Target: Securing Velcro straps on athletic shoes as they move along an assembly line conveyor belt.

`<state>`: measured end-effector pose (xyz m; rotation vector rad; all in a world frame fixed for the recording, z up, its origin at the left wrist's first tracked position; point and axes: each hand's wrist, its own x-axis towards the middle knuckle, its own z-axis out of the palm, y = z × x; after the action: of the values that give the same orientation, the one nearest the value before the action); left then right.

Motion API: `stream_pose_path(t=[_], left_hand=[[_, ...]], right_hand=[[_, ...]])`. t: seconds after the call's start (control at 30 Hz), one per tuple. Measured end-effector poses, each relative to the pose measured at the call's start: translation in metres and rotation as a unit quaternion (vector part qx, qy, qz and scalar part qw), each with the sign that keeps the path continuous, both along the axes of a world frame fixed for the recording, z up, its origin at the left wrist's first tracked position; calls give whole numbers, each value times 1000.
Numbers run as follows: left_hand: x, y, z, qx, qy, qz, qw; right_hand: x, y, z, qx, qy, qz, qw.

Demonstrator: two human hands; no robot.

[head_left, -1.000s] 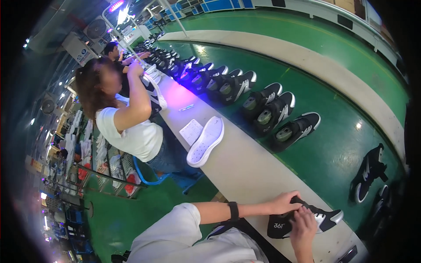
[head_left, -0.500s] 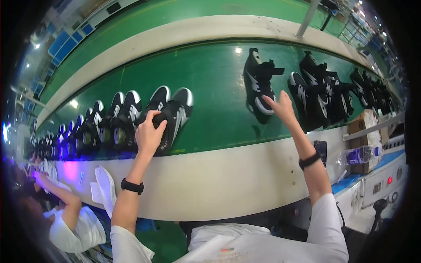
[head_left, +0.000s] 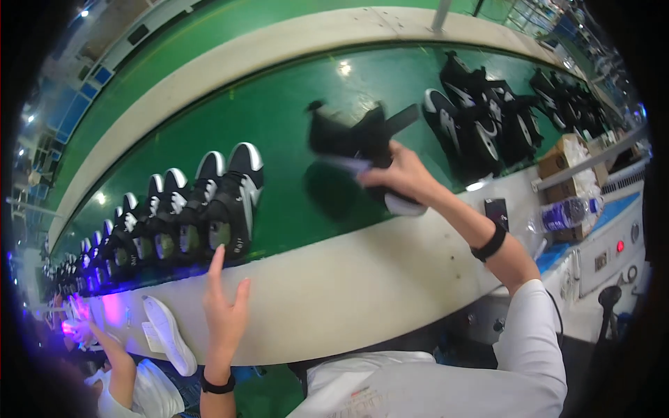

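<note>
My right hand (head_left: 403, 175) grips a black shoe (head_left: 359, 143) with a white sole edge and a loose strap sticking out. The shoe is lifted over the green conveyor belt (head_left: 286, 209) and smeared by motion, with its shadow beneath. My left hand (head_left: 226, 306) is open, fingers apart and holding nothing, above the pale table edge. Just past its fingertips stands the nearest black-and-white shoe (head_left: 237, 191) of a long row on the left, toes pointing away from me.
More black shoes (head_left: 481, 115) lie clustered on the belt to the right. White soles (head_left: 169, 334) rest at the left edge near a co-worker (head_left: 139, 386). A plastic bottle (head_left: 566, 213), a cardboard box (head_left: 557, 164) and a dark phone-like object (head_left: 496, 212) sit at right.
My right hand has taken hold of the strapped shoe, lifted it off the belt and brought it left. My left hand has let go of the row's nearest shoe and drawn back toward me.
</note>
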<state>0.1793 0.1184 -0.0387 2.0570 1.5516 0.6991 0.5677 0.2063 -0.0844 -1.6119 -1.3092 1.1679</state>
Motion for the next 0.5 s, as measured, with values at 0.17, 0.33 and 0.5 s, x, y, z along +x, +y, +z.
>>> stream_pose_path(t=[0.17, 0.33, 0.5], left_hand=[[14, -22, -5, -73, -251, 43, 964], [38, -55, -51, -444, -249, -167, 844], [40, -70, -49, -289, -110, -281, 909]], right_hand=[[-31, -94, 23, 138, -159, 313, 926], [-55, -157, 7, 194, -134, 390, 890], [-58, -162, 10, 191, -13, 384, 903]])
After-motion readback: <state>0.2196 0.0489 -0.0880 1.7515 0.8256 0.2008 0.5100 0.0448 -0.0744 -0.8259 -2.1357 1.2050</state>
